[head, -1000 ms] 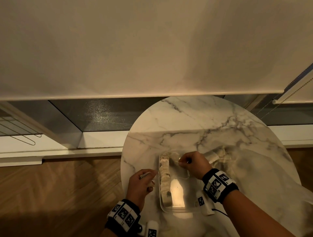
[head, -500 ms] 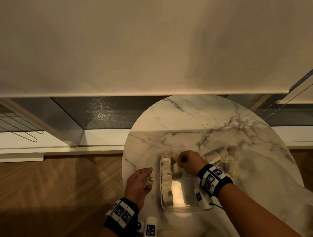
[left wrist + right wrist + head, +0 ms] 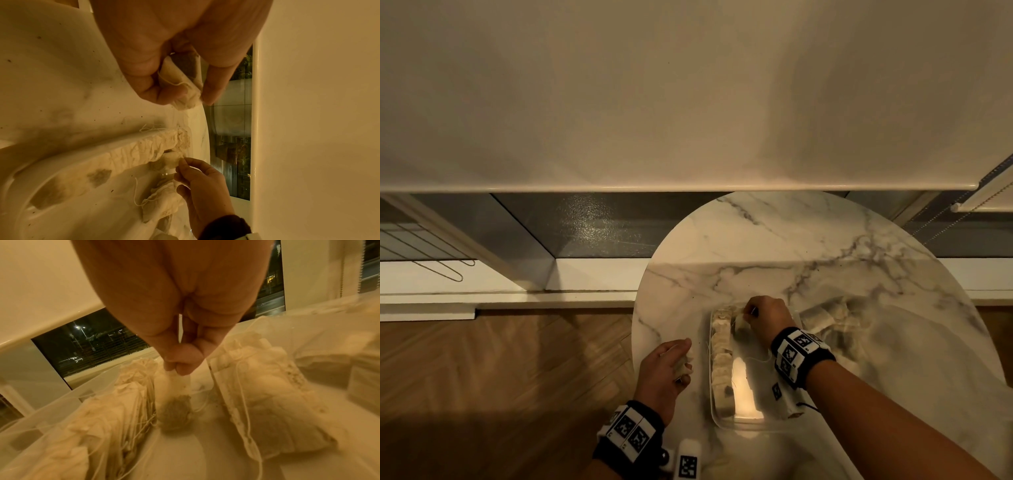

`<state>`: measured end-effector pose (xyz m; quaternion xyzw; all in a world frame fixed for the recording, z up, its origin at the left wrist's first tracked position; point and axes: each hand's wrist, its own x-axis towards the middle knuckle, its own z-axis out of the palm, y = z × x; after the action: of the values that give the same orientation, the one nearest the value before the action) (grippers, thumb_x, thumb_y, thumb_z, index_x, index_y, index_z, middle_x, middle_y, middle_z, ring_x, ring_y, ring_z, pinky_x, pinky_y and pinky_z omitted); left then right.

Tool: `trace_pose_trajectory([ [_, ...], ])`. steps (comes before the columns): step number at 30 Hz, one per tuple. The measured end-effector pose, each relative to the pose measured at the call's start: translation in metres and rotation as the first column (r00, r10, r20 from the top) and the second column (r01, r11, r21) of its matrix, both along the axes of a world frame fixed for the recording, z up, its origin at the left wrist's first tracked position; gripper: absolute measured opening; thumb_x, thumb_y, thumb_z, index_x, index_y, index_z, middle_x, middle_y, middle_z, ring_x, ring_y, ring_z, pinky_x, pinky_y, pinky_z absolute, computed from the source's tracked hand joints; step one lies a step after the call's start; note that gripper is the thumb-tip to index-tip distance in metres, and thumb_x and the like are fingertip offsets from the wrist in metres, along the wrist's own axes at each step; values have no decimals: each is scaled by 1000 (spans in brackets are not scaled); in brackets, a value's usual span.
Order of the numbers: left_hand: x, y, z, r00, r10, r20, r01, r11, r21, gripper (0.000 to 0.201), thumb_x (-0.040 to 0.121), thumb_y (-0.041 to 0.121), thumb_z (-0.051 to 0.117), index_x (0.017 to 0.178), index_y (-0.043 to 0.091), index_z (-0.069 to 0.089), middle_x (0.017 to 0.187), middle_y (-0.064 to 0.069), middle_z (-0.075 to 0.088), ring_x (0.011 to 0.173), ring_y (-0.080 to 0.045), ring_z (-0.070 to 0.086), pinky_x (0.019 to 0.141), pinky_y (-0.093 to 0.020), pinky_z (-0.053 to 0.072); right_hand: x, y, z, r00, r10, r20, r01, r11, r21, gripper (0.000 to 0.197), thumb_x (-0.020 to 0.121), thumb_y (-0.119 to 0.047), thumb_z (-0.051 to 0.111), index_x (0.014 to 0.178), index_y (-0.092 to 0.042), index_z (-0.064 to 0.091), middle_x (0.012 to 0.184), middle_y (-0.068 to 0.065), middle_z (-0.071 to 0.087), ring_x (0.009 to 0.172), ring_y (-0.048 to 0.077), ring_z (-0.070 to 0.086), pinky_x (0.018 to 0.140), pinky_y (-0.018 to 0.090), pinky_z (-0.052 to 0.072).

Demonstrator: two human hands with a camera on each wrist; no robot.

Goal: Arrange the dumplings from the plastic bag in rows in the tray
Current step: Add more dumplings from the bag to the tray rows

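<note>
The tray (image 3: 753,423) sits on the table (image 3: 774,246), close to the near edge, and one full row (image 3: 722,356) of the small pale pouches (the task calls them dumplings, though they look like stringed paper sachets) runs along its left wall from the far end to the near end. That row looks finished to me.

A second row is only beginning. The right hand (image 3: 765,313) hangs over the tray's far end, thumb and fingertips pinched together on the top edge of one pouch (image 3: 174,404), which dangles upright with its dark filling low, just beside the first row; whether it touches the floor I cannot tell. Another pouch (image 3: 273,412) lies flat in the tray to its right, not lined up with anything.

The left hand (image 3: 666,370) waits on the table just left of the tray, fingers curled round a further pouch (image 3: 183,84) pinched between thumb and forefinger.

The bag (image 3: 835,317) lies on the table beyond the tray's far right corner, with a clump of pouches showing inside it; how many I cannot count.

So my reading: roughly one row done, most of the tray floor bare, and a fair share left, namely the two pouches in hand, the loose flat one, and whatever the bag holds.
</note>
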<state>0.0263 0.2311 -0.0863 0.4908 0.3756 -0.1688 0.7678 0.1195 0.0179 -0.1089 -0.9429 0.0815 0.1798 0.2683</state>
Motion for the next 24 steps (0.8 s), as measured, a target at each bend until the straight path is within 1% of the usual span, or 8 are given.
trace_pose_trajectory([
  [6,0,-4,2,1000,-9,-4,9,1000,-2,14,85,16,76,95,8,69,70,-4,64,60,-14,56,56,-26,42,-5,1,-5,996,-75,39,73,996,45,9,91,-14,64,91,-15,73,83,1,64,75,17,58,67,22,43],
  [9,-1,-6,3,1000,-9,-11,9,1000,-3,15,84,16,76,95,8,69,70,-4,63,60,-14,56,55,-26,42,-7,1,-8,993,-109,44,105,991,88,7,90,-13,66,87,-16,72,80,2,65,74,20,63,65,26,50],
  [11,-2,-7,4,1000,-8,-21,8,1000,-3,14,84,15,76,94,8,69,70,-5,62,60,-15,55,55,-26,41,-8,0,-10,989,-143,33,138,981,135,8,89,-11,67,84,-16,71,80,5,69,69,22,67,66,33,59],
  [12,-2,-8,5,1000,-7,-25,6,1000,-3,14,85,15,75,94,8,69,70,-5,62,60,-15,55,55,-27,42,-8,0,-11,986,-165,25,159,974,159,8,89,-11,68,84,-16,70,80,7,70,67,23,68,65,36,61],
  [17,-3,-8,10,1000,-13,-25,13,1000,0,15,85,15,74,97,7,69,71,-6,63,59,-15,55,55,-26,41,-12,-2,-6,975,-222,16,213,952,221,5,92,-15,64,90,-15,69,79,7,71,60,21,70,58,30,60],
  [19,-3,-9,13,1000,-1,-22,1,1000,-20,16,87,18,73,97,7,69,74,-7,62,59,-15,54,55,-26,40,-16,-4,1,960,-278,25,262,930,259,4,92,-16,63,91,-16,67,77,6,71,55,19,69,55,31,60],
  [22,-3,-9,20,997,66,-42,-70,990,-120,26,95,32,63,94,6,68,75,-10,63,61,-16,55,56,-27,40,-29,-6,14,926,-378,13,348,864,364,6,92,-12,62,93,-13,67,78,9,70,55,19,69,47,24,54],
  [24,-2,-11,25,991,117,-62,-128,971,-203,34,99,36,55,93,4,67,76,-12,64,63,-19,56,56,-27,41,-42,-3,25,905,-424,-8,376,794,478,7,92,-8,61,92,-10,68,78,12,70,60,23,70,50,29,58],
])
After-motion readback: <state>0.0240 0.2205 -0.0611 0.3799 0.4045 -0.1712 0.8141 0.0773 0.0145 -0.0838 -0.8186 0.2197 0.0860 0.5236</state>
